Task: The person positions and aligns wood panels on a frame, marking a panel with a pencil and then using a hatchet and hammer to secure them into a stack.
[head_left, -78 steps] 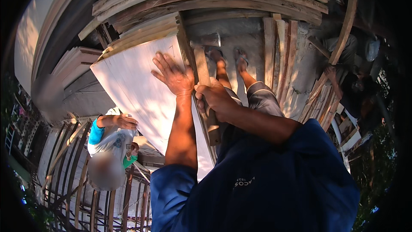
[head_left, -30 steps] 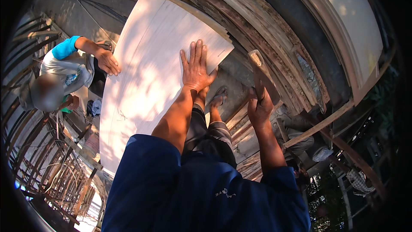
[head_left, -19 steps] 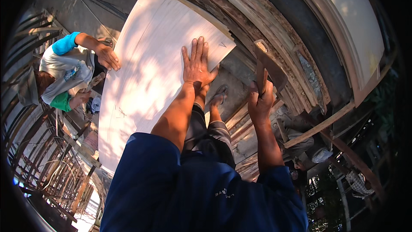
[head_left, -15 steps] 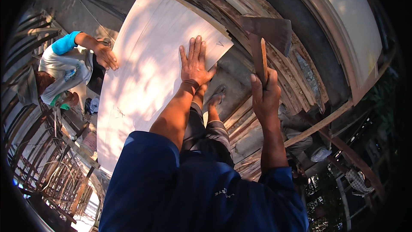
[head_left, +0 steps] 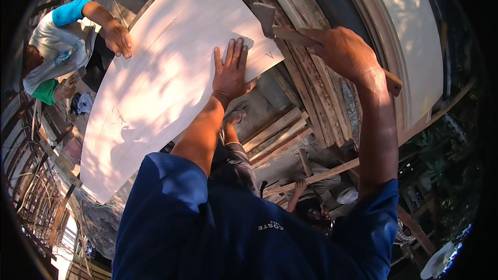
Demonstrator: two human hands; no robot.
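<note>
A wide, pale wooden board [head_left: 150, 67] with a curved edge and pencil marks stands in front of me. My left hand [head_left: 231, 75] lies on its face near the right edge, fingers stretched out and the thumb by the edge. My right hand [head_left: 345, 54] is wrapped round the wooden handle of a hatchet [head_left: 265, 19], off the board's right side. The hatchet's blade is at the board's upper right edge; whether it touches the wood I cannot tell. The handle's end sticks out behind my wrist.
On the left, a co-worker in blue sleeves has a hand [head_left: 118, 39] by the board's left edge. Rough planks [head_left: 311, 83] are stacked at right, beside large curved boards [head_left: 415, 36]. Another person's hand [head_left: 300, 186] is at a long wooden strip [head_left: 332, 170] lower right.
My right hand has risen, and the hatchet has swung left to the board's edge. The board appears further left and higher in view. My left hand stays on it.
</note>
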